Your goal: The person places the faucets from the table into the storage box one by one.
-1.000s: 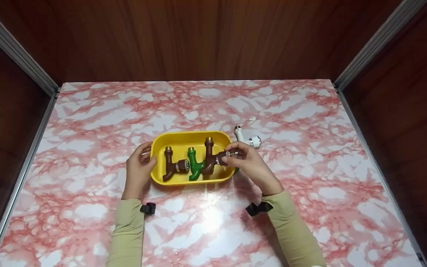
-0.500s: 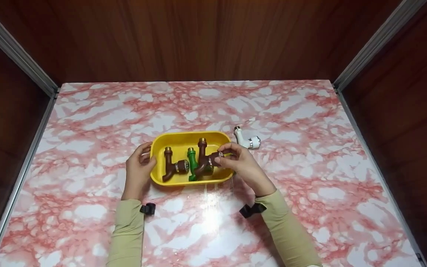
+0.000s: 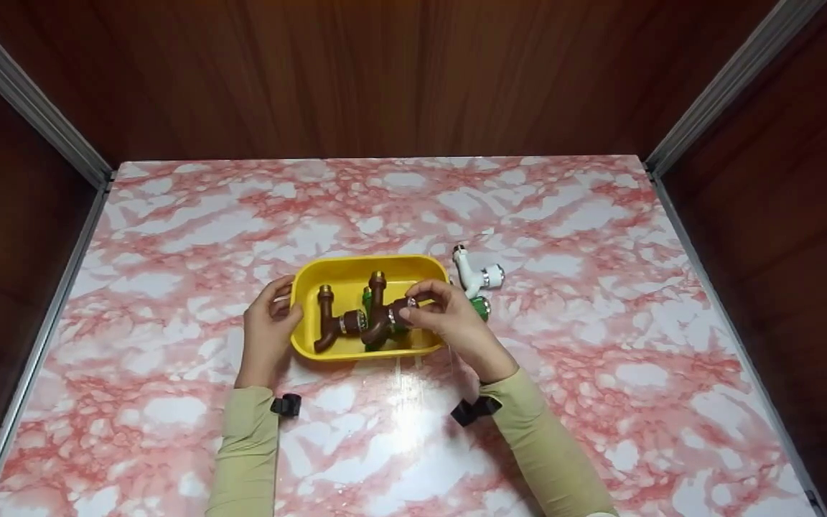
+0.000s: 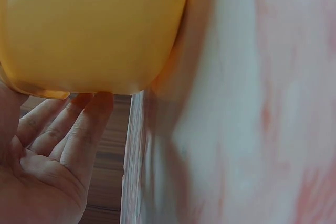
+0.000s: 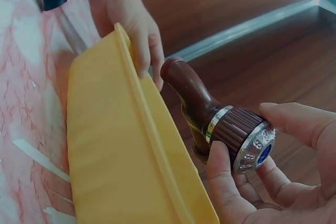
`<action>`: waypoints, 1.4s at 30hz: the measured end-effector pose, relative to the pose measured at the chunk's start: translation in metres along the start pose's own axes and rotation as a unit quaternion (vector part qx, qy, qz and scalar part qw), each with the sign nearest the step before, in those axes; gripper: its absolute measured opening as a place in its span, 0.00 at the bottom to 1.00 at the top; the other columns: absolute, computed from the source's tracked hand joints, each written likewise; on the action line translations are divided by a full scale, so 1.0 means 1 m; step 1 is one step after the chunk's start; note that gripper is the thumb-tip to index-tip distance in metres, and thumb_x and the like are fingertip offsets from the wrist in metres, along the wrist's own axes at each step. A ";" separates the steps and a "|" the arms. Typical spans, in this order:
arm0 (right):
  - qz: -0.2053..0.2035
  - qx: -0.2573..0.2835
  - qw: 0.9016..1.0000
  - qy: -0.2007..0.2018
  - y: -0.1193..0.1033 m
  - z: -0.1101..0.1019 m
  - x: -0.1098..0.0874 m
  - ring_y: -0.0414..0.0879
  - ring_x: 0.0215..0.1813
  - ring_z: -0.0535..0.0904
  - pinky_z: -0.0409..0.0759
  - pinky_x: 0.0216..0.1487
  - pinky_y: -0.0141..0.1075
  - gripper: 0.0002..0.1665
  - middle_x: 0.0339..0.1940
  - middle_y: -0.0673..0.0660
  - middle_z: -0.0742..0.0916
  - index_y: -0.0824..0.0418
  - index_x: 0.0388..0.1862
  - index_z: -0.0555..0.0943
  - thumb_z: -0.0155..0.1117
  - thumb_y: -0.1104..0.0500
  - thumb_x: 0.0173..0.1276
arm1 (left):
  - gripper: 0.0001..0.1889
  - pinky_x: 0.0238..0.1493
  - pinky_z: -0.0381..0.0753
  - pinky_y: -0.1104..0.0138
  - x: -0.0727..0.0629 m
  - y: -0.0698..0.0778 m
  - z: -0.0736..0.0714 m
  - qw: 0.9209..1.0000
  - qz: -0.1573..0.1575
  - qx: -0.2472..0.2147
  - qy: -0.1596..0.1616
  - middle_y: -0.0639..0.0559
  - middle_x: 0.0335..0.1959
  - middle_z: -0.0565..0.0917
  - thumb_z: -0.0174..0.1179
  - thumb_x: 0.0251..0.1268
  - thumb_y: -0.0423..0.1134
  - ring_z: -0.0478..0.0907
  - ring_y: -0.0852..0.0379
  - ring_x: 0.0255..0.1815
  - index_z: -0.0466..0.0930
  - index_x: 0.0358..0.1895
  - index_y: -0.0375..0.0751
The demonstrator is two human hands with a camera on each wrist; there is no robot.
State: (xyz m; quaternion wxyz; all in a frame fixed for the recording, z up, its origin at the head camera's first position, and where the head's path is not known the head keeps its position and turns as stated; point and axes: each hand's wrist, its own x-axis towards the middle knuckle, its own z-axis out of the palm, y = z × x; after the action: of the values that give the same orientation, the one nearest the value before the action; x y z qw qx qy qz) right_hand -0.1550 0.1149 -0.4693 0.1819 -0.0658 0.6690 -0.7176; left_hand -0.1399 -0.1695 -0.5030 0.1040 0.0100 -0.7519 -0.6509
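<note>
A yellow plastic tub [image 3: 370,266] stands on the table, and my left hand [image 3: 266,323] grips its left rim, fingers along the outer wall in the left wrist view. My right hand [image 3: 449,319] pinches the ribbed knob of a brown tap [image 3: 377,301] over the tub; its chrome cap with a blue centre [image 5: 264,154] shows in the right wrist view. Inside the tub lies another brown tap [image 3: 326,323] at the left. A green tap [image 3: 366,296] beside it is mostly hidden under the held one.
To the right of the tub a white tap [image 3: 471,276] lies on the red-and-white marbled table [image 3: 600,323]. The green knob [image 3: 484,309] of another tap shows just below it, partly behind my right hand. Dark wood panels [image 3: 385,79] close off the back and sides.
My right hand has carried the brown tap leftward over the tub, covering more of the green tap inside. The green knob outside has come into sight. My left hand has stayed put.
</note>
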 end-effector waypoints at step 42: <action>0.014 0.004 1.000 -0.026 0.010 0.034 0.019 0.49 0.38 0.83 0.84 0.44 0.45 0.17 0.43 0.61 0.80 0.70 0.46 0.76 0.69 0.70 0.58 | 0.24 0.47 0.79 0.67 0.002 -0.008 0.000 1.000 -0.017 -0.005 0.009 0.31 0.50 0.77 0.57 0.59 0.20 0.78 0.35 0.49 0.72 0.61 0.28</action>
State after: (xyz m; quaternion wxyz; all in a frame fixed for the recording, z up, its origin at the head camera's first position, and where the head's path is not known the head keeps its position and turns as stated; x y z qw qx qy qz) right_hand -0.1597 0.0764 -0.4784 0.2096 -0.0746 0.6621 -0.7156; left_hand -0.1430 -0.1707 -0.5110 0.0997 0.0278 -0.7472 -0.6565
